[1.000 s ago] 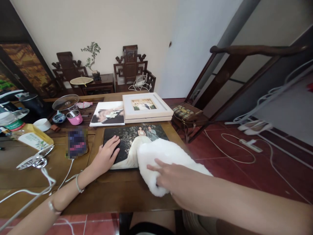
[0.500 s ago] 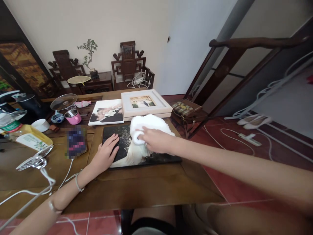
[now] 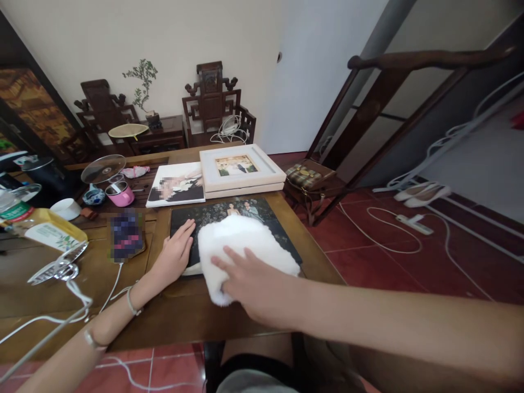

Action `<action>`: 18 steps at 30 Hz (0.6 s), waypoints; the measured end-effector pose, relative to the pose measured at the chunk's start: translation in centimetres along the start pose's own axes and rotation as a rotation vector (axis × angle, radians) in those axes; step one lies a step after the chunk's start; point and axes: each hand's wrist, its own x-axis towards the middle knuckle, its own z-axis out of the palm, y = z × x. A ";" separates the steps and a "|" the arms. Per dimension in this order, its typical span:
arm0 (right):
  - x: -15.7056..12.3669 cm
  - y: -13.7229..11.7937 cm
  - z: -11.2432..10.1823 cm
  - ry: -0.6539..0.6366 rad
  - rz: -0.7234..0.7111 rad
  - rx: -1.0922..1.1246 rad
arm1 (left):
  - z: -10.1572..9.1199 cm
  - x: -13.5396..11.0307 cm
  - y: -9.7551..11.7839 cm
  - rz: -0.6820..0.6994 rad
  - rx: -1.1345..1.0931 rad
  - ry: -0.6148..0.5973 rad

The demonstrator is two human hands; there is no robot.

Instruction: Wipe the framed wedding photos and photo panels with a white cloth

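Note:
A dark photo print (image 3: 262, 218) of a couple lies flat on the wooden table (image 3: 184, 322). My left hand (image 3: 174, 255) rests flat on the print's left edge with fingers stretched out. My right hand (image 3: 251, 284) presses down on a fluffy white cloth (image 3: 241, 243) that covers the near half of the print and overhangs its front edge. The fingers of that hand lie spread on the cloth.
Behind the print stand a white framed photo (image 3: 239, 169) and another print (image 3: 177, 185). To the left are a phone (image 3: 126, 234) on a cable, a pink cup (image 3: 119, 194), a small fan (image 3: 61, 265) and a yellow box (image 3: 49, 232). Cables and a power strip (image 3: 413, 222) lie on the red floor.
My right hand swept the white cloth from the near right of the print up to its far edge, then back toward me to the near left. My left hand stayed put.

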 end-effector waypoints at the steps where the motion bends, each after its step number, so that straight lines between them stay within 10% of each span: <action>1: -0.3 -0.7 0.2 -0.003 -0.034 0.014 | 0.0 0.0 0.0 0.000 -0.001 -0.002; 6: -1.1 -0.9 0.7 0.047 -0.082 0.062 | 0.1 0.0 -0.2 0.020 0.028 -0.005; 18: 5.1 8.5 -1.5 0.153 0.160 -0.014 | 0.5 0.1 -0.7 0.063 0.067 -0.005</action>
